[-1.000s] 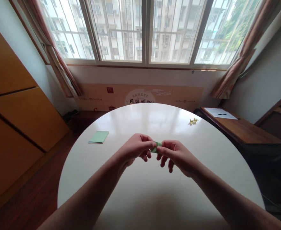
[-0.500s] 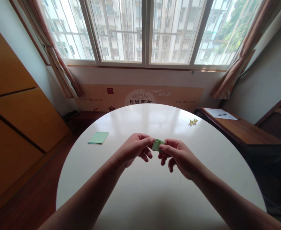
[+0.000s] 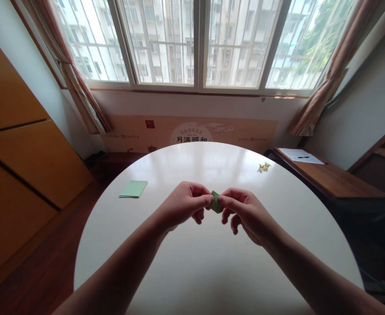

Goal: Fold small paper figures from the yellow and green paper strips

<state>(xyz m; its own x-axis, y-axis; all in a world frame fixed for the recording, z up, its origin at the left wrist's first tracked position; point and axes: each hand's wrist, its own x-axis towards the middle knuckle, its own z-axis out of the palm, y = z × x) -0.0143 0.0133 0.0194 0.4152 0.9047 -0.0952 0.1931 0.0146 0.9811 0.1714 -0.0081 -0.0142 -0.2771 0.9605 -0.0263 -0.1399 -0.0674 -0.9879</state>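
Observation:
Between my two hands, above the white round table (image 3: 192, 262), is a small folded piece of green paper (image 3: 215, 203). My left hand (image 3: 192, 202) pinches its left side between thumb and forefinger, the other fingers curled below. On the opposite side, my right hand (image 3: 240, 205) grips the paper the same way, its lower fingers loosely bent. The paper stands on a corner like a diamond, its shaded face toward me. Fingertips cover its left and right edges.
A stack of light green square paper (image 3: 133, 189) lies on the table's left. Small yellow folded shapes (image 3: 264, 167) rest near the far right edge. Beyond them, a wooden side table (image 3: 350, 181) carries a white sheet (image 3: 299, 154) with a dark pen.
The green paper has turned from a flatter, brighter pose to a darker diamond pose. My left fingers have shifted their hold along its edge, and both hands stay close together.

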